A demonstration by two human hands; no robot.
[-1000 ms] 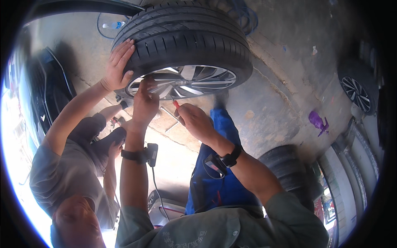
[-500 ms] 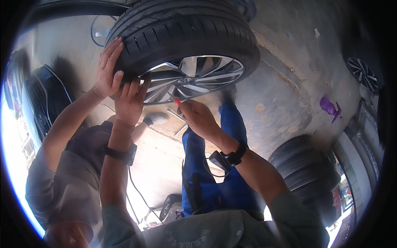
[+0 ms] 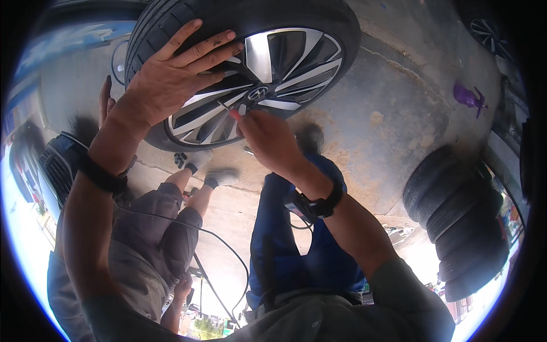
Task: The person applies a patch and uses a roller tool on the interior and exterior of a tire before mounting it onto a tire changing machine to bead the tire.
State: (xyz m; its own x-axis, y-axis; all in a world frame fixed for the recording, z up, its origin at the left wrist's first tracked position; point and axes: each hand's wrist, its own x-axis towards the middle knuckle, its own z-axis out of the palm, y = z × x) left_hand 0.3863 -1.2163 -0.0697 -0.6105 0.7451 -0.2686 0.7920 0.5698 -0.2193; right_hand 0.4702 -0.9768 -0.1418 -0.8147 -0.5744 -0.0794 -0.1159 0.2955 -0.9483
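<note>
A black tire on a silver-and-black alloy rim fills the top middle. My left hand lies with spread fingers across the tire's left sidewall and the rim's edge. My right hand grips a screwdriver with a red handle, its thin shaft angled up over the spokes left of the centre cap. Behind my left wrist, a co-worker's hand is partly visible at the tire's left side.
A co-worker in grey stands at my left. Stacked tires are at the right, with a purple object and another wheel above them. A dark car front shows at the left; a black cable loops below my left arm.
My left hand has moved up from the lower rim onto the tire's upper left, fingers spread. My right hand and screwdriver sit higher in the picture, as does the wheel. The co-worker's hand is now mostly hidden.
</note>
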